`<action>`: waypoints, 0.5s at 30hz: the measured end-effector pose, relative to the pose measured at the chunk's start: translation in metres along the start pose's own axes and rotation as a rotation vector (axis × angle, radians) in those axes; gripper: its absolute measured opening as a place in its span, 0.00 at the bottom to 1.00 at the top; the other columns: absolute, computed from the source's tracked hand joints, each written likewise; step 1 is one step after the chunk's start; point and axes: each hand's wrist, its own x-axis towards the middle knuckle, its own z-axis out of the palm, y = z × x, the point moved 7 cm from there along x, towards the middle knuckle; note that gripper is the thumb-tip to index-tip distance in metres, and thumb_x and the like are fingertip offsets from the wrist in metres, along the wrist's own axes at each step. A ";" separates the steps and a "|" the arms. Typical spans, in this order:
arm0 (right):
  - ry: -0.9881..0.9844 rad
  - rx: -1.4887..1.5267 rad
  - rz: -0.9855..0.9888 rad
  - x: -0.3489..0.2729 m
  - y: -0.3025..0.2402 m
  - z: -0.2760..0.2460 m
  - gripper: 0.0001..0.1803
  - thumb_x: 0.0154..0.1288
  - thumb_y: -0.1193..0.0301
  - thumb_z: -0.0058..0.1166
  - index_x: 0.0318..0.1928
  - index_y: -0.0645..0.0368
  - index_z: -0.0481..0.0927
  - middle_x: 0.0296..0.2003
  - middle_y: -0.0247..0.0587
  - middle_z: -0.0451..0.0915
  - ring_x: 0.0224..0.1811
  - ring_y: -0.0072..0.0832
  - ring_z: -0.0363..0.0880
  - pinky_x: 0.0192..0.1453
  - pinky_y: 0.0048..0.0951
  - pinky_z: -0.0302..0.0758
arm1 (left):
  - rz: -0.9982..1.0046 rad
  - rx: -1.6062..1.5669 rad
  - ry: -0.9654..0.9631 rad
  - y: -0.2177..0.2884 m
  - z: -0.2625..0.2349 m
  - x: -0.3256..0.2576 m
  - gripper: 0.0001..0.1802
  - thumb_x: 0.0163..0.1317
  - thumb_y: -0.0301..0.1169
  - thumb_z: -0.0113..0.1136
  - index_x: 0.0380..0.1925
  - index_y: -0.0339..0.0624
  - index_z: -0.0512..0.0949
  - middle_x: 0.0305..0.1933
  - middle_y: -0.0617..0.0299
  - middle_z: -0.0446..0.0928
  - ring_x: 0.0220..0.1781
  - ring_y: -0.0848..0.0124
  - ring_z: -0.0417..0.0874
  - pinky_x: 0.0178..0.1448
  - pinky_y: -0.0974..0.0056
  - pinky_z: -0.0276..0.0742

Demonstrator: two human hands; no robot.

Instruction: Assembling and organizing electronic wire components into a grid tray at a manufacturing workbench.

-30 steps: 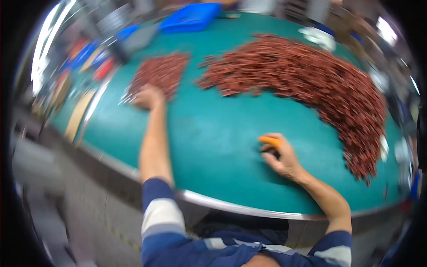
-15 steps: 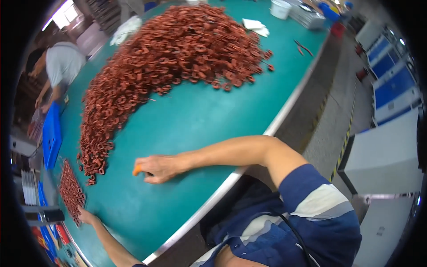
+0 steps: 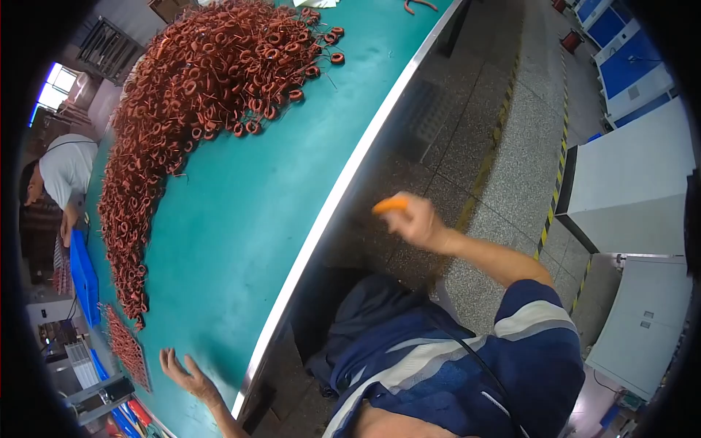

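My left hand (image 3: 188, 377) is open over the green tabletop (image 3: 241, 233), fingers spread and holding nothing. Beside it, apart from the fingers, a flat rectangular batch of small red ring coils (image 3: 125, 349) lies at the table's left. Past the table's near edge, over the floor, my right hand (image 3: 418, 223) hangs with its fingers curled. Something orange, shaped like a finger cover (image 3: 391, 205), shows at its index finger; whatever the curled fingers may hold is hidden. A large heap of red-brown ring coils with wire leads (image 3: 197, 80) curves along the table's far and left side.
A blue tray (image 3: 83, 281) stands at the left, near a person in a white top (image 3: 67, 164). Red-handled pliers (image 3: 421, 6) lie at the far edge. The pale table edge (image 3: 332, 197) runs diagonally. Grey cabinets (image 3: 628, 182) stand on the right.
My right hand has swung right, from above the tabletop to beyond its edge. My left hand has let go of the flat batch of coils. The view has shifted with my head.
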 end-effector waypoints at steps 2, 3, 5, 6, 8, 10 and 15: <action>0.212 0.037 0.529 0.000 0.129 -0.033 0.14 0.63 0.74 0.46 0.46 0.65 0.80 0.32 0.46 0.83 0.33 0.28 0.83 0.37 0.29 0.78 | 0.136 -0.165 -0.098 0.081 0.017 0.019 0.19 0.65 0.25 0.51 0.56 0.32 0.68 0.67 0.47 0.59 0.70 0.53 0.61 0.72 0.52 0.58; 0.326 -0.169 0.371 0.003 0.188 -0.056 0.15 0.63 0.74 0.47 0.48 0.65 0.79 0.32 0.45 0.83 0.37 0.28 0.83 0.39 0.31 0.78 | 0.249 -0.183 -0.149 0.119 0.035 0.032 0.20 0.61 0.25 0.53 0.54 0.33 0.69 0.67 0.45 0.59 0.69 0.51 0.62 0.72 0.51 0.59; 0.340 0.157 0.587 0.016 0.260 -0.039 0.16 0.63 0.75 0.47 0.50 0.63 0.79 0.37 0.47 0.83 0.36 0.32 0.82 0.38 0.32 0.77 | 0.444 -0.162 -0.273 0.174 0.059 0.052 0.22 0.56 0.25 0.57 0.52 0.35 0.71 0.66 0.41 0.59 0.68 0.46 0.63 0.70 0.49 0.61; 0.374 0.365 0.604 0.023 0.305 -0.036 0.16 0.63 0.76 0.48 0.51 0.62 0.79 0.40 0.46 0.83 0.35 0.32 0.81 0.35 0.32 0.77 | 0.543 -0.171 -0.344 0.204 0.081 0.062 0.23 0.55 0.26 0.59 0.52 0.35 0.71 0.66 0.39 0.59 0.68 0.45 0.63 0.70 0.48 0.62; -0.001 -0.892 0.234 0.034 0.373 -0.045 0.17 0.61 0.69 0.54 0.49 0.62 0.79 0.44 0.49 0.81 0.43 0.38 0.80 0.42 0.38 0.76 | 0.657 -0.273 -0.539 0.257 0.128 0.072 0.28 0.51 0.28 0.66 0.53 0.37 0.71 0.66 0.37 0.58 0.66 0.42 0.64 0.67 0.48 0.65; -0.041 -1.583 0.083 0.015 0.454 -0.089 0.14 0.60 0.63 0.50 0.37 0.59 0.82 0.37 0.48 0.80 0.40 0.42 0.79 0.41 0.42 0.74 | 0.774 -0.381 -0.689 0.298 0.167 0.075 0.31 0.50 0.32 0.69 0.54 0.34 0.69 0.64 0.34 0.59 0.63 0.40 0.66 0.65 0.50 0.69; 0.427 -1.101 0.468 0.111 0.511 -0.223 0.21 0.66 0.63 0.45 0.56 0.61 0.73 0.51 0.49 0.79 0.53 0.48 0.77 0.59 0.44 0.72 | 0.917 -0.544 -0.634 0.284 0.118 0.085 0.34 0.55 0.42 0.66 0.53 0.25 0.68 0.60 0.34 0.64 0.62 0.40 0.69 0.66 0.47 0.69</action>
